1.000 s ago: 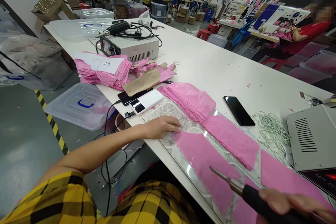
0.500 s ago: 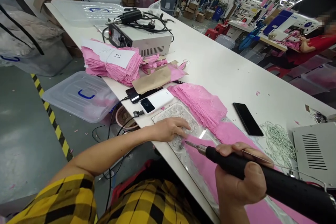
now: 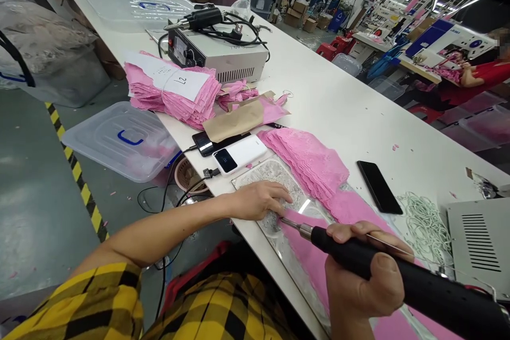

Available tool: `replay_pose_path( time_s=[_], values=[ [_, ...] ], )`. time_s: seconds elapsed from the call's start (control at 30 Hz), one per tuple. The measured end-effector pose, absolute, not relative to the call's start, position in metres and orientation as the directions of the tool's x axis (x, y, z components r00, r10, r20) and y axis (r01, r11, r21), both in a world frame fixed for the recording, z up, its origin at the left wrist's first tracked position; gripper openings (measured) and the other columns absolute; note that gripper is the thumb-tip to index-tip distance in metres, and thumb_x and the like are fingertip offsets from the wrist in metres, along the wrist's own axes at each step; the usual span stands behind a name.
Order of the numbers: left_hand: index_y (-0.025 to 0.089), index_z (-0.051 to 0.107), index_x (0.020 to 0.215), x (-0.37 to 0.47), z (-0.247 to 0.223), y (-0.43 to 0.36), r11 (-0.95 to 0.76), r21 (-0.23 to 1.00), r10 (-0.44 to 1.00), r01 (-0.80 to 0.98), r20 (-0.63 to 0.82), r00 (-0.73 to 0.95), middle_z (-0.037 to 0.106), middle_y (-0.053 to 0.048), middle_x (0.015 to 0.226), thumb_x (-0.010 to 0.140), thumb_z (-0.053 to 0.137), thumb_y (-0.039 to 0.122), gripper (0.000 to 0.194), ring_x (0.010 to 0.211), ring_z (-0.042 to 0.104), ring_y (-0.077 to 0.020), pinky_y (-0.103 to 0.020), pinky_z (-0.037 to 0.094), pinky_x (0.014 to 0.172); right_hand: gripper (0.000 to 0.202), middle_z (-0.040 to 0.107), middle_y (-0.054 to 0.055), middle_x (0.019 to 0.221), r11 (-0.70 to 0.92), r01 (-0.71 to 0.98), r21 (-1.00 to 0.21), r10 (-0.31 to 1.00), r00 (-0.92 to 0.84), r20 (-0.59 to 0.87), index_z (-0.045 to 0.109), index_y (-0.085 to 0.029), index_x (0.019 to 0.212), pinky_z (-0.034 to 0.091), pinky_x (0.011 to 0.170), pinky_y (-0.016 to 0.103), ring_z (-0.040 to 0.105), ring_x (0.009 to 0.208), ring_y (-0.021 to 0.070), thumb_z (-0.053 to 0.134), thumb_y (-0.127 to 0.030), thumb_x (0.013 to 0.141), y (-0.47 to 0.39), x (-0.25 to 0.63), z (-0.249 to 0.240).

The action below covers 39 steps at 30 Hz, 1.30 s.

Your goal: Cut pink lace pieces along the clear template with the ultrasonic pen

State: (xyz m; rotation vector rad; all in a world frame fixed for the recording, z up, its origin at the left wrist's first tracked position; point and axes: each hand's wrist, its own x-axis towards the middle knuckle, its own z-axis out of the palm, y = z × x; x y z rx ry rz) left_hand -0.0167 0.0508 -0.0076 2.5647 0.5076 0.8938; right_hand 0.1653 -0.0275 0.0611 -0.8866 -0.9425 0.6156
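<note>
My right hand (image 3: 364,271) is wrapped round the thick black handle of an ultrasonic cutter (image 3: 350,249). Its thin metal tip points left and rests at the upper end of a pink fabric piece (image 3: 305,247). That fabric lies on a clear template board (image 3: 274,170) with a grey, speckled surface. My left hand (image 3: 265,199) lies on the board with its fingers stretched out and apart, fingertips just beside the cutter tip. Behind the board is a fanned stack of pink lace-edged pieces (image 3: 306,164); more pink fabric runs under my right hand.
A white power bank (image 3: 239,154) with a cable sits near the table edge. Beyond are a tied pink bundle (image 3: 171,90) and a control box (image 3: 223,61) carrying another handpiece. A black phone (image 3: 379,187), pale cord (image 3: 426,223) and a second metal box (image 3: 480,239) stand right.
The view has shifted slightly. Both hands stay nearly in place, with the cutter tip still beside my left fingertips at the fabric end.
</note>
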Motion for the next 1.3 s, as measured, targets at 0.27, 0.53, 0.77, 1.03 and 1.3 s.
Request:
replay_pose_path(
  time_s=[0.27, 0.53, 0.77, 1.03, 1.3],
  values=[
    [0.020, 0.076, 0.086, -0.017, -0.004, 0.051, -0.874, 0.433, 0.433, 0.222, 0.484, 0.760, 0.070, -0.006, 0.115, 0.067, 0.049, -0.011, 0.045, 0.113, 0.060, -0.0224, -0.033, 0.052, 0.093, 0.008, 0.060, -0.002, 0.072, 0.537, -0.038, -0.842, 0.786, 0.385, 0.484, 0.049, -0.019, 0.071, 0.051, 0.051, 0.036, 0.057, 0.050, 0.0138, 0.056, -0.023, 0.070, -0.028, 0.167, 0.059],
    [0.017, 0.074, 0.085, -0.019, -0.006, 0.051, -0.873, 0.448, 0.441, 0.196, 0.549, 0.710, 0.070, -0.007, 0.114, 0.067, 0.047, -0.013, 0.044, 0.111, 0.062, -0.0221, -0.032, 0.052, 0.092, 0.013, 0.054, -0.005, 0.075, 0.539, -0.033, -0.842, 0.733, 0.510, 0.450, 0.050, -0.022, 0.079, 0.049, 0.053, 0.034, 0.054, 0.052, 0.0114, 0.052, -0.023, 0.067, -0.026, 0.176, 0.064],
    [0.020, 0.072, 0.089, -0.019, -0.005, 0.049, -0.877, 0.419, 0.440, 0.236, 0.500, 0.746, 0.068, -0.006, 0.117, 0.074, 0.054, -0.008, 0.037, 0.116, 0.059, -0.0234, -0.035, 0.050, 0.095, 0.013, 0.053, -0.005, 0.075, 0.513, 0.019, -0.858, 0.716, 0.542, 0.439, 0.047, -0.022, 0.079, 0.050, 0.057, 0.036, 0.055, 0.053, 0.0121, 0.053, -0.026, 0.068, -0.017, 0.174, 0.058],
    [0.020, 0.072, 0.087, -0.019, -0.006, 0.049, -0.875, 0.420, 0.444, 0.239, 0.502, 0.742, 0.068, -0.006, 0.117, 0.073, 0.056, -0.008, 0.036, 0.117, 0.058, -0.0234, -0.034, 0.049, 0.097, 0.010, 0.056, -0.005, 0.074, 0.518, 0.042, -0.854, 0.720, 0.517, 0.462, 0.047, -0.021, 0.075, 0.052, 0.058, 0.036, 0.057, 0.055, 0.0125, 0.055, -0.025, 0.069, -0.016, 0.173, 0.057],
    [0.021, 0.074, 0.087, -0.020, -0.006, 0.048, -0.866, 0.439, 0.459, 0.240, 0.508, 0.729, 0.069, -0.007, 0.116, 0.080, 0.055, -0.003, 0.031, 0.116, 0.059, -0.0231, -0.036, 0.051, 0.096, 0.010, 0.055, -0.005, 0.073, 0.539, -0.039, -0.842, 0.743, 0.493, 0.453, 0.051, -0.021, 0.075, 0.050, 0.054, 0.033, 0.055, 0.052, 0.0113, 0.056, -0.025, 0.068, -0.017, 0.176, 0.058]
  ],
)
